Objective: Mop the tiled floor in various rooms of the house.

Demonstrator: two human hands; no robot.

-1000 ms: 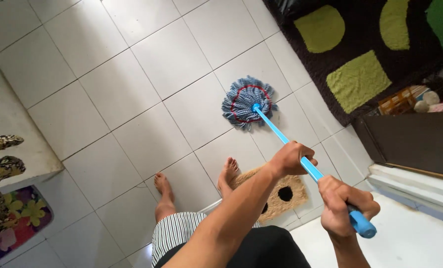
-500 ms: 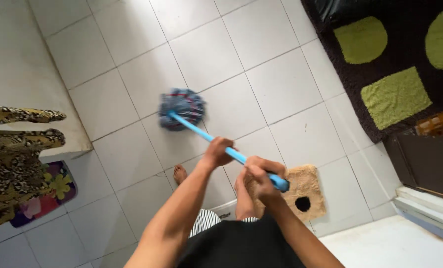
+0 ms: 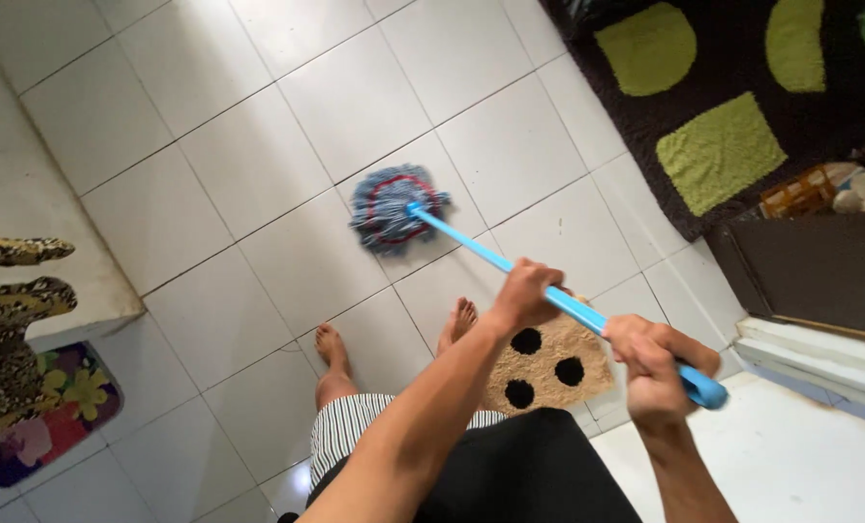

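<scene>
Both hands closed around the blue mop handle [image 3: 510, 263]: left hand [image 3: 531, 293] wraps it mid-shaft, right hand [image 3: 653, 360] grips near the top end, the darker blue end cap showing just past the fist. Mop head [image 3: 394, 206], blue strands with a red ring, lies flat on the white tiled floor [image 3: 287, 107], far and left of the bare feet [image 3: 394, 334]. Tan mat [image 3: 548, 363] with black dots sits near, apparently under the right foot; dark rug [image 3: 742, 87] with green shapes far right.
</scene>
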